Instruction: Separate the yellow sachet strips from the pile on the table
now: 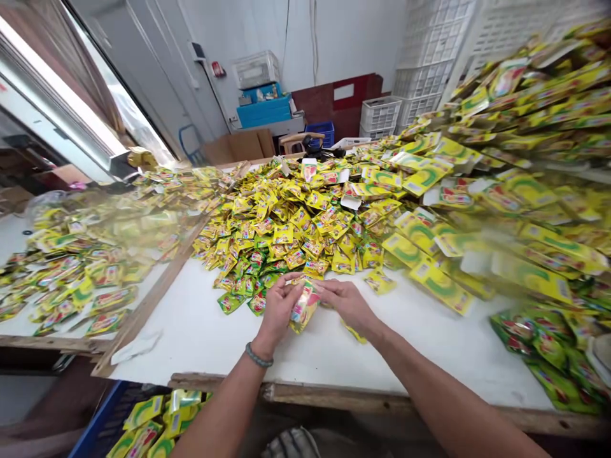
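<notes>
My left hand (278,310) and my right hand (347,304) meet over the white table (200,331), both closed on a small stack of yellow sachets (303,307) held between them. A bead bracelet sits on my left wrist. Just beyond my fingers lies a big heap of yellow and green sachets (296,229). One loose sachet (356,333) lies under my right wrist.
Flat yellow cartons (443,286) pile up on the right. More sachets (71,273) cover a second table on the left. A blue crate (138,426) with packs stands below the table's edge. White crates (382,114) and cardboard stand at the back wall.
</notes>
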`<state>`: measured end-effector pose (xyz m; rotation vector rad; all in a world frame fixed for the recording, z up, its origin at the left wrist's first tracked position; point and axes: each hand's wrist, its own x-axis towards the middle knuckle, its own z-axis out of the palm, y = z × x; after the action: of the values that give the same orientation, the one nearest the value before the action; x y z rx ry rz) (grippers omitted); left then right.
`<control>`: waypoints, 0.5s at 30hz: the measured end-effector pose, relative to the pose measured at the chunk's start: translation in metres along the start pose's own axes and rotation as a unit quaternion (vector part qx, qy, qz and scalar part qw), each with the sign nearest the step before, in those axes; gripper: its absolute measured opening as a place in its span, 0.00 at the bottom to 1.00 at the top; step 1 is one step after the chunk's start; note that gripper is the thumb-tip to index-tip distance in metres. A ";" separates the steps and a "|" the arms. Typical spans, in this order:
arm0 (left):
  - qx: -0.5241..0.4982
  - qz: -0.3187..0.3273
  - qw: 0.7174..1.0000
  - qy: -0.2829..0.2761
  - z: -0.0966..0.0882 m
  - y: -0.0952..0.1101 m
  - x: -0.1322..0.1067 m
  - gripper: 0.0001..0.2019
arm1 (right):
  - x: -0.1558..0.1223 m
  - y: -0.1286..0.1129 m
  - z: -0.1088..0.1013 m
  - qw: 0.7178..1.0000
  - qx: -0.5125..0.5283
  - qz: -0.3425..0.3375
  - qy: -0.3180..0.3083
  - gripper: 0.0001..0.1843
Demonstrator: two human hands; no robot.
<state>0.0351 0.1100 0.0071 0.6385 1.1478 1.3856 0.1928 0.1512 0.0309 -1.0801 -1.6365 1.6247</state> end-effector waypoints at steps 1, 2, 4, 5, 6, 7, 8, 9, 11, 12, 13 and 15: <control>-0.010 -0.003 1.000 0.003 -0.001 0.000 0.000 0.26 | -0.001 0.002 0.003 0.999 -0.031 -0.015 0.013 0.25; -0.020 -0.005 1.000 0.008 -0.002 0.000 0.001 0.26 | -0.002 0.004 0.005 0.998 -0.058 -0.026 0.023 0.25; -0.036 -0.008 0.999 0.015 -0.003 -0.001 0.002 0.25 | -0.002 0.006 0.009 0.997 -0.072 -0.032 0.024 0.26; -0.039 -0.009 0.999 0.014 -0.002 -0.001 0.003 0.25 | -0.002 0.006 0.011 0.997 -0.065 -0.034 0.020 0.27; -0.039 -0.009 0.999 0.011 -0.002 -0.002 0.003 0.25 | -0.002 0.006 0.012 0.997 -0.058 -0.039 0.019 0.27; -0.037 -0.010 0.999 0.003 -0.001 -0.002 0.004 0.26 | -0.001 0.006 0.013 0.997 -0.059 -0.048 0.021 0.27; -0.032 -0.011 0.999 -0.004 0.001 -0.002 0.004 0.28 | -0.001 0.006 0.014 0.995 -0.070 -0.061 0.024 0.27; -0.024 -0.012 1.000 -0.010 0.002 -0.001 0.004 0.30 | -0.001 0.005 0.014 0.993 -0.092 -0.075 0.027 0.25; 0.016 -0.016 1.000 -0.020 0.002 0.004 0.001 0.32 | 0.000 0.005 0.013 0.982 -0.151 -0.109 0.017 0.20; 0.053 -0.020 0.998 -0.028 -0.002 0.009 -0.001 0.32 | 0.002 0.006 0.010 0.976 -0.179 -0.123 0.011 0.18; 0.103 -0.024 0.994 -0.038 -0.008 0.016 -0.005 0.31 | 0.004 0.006 0.006 0.970 -0.202 -0.131 0.017 0.16; 0.222 -0.021 0.974 -0.046 -0.034 0.036 -0.016 0.27 | 0.009 0.008 -0.010 0.957 -0.244 -0.129 0.090 0.15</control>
<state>-0.0069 0.0908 0.0306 0.9789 1.4000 1.0551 0.1976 0.1636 0.0227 -1.1465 -2.0097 0.9460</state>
